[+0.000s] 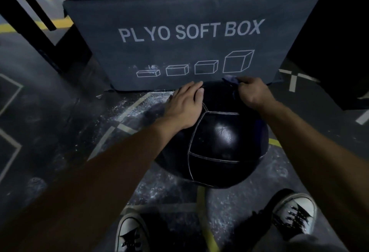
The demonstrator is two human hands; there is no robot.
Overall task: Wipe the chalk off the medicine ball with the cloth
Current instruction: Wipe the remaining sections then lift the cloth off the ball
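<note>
A black leather medicine ball (219, 143) with pale stitched seams rests on the floor in front of me. My left hand (183, 104) lies flat on its upper left side, fingers together and pointing away. My right hand (252, 92) presses a dark blue cloth (229, 78) against the ball's far top; only a bunched corner of the cloth shows beyond my fingers. The ball's near face looks shiny, with no clear chalk on it.
A dark grey box marked PLYO SOFT BOX (189, 31) stands right behind the ball. White chalk dust (139, 103) is scattered on the dark floor around the ball. My two sneakers (293, 211) stand just below it. A black frame (30, 11) rises at the upper left.
</note>
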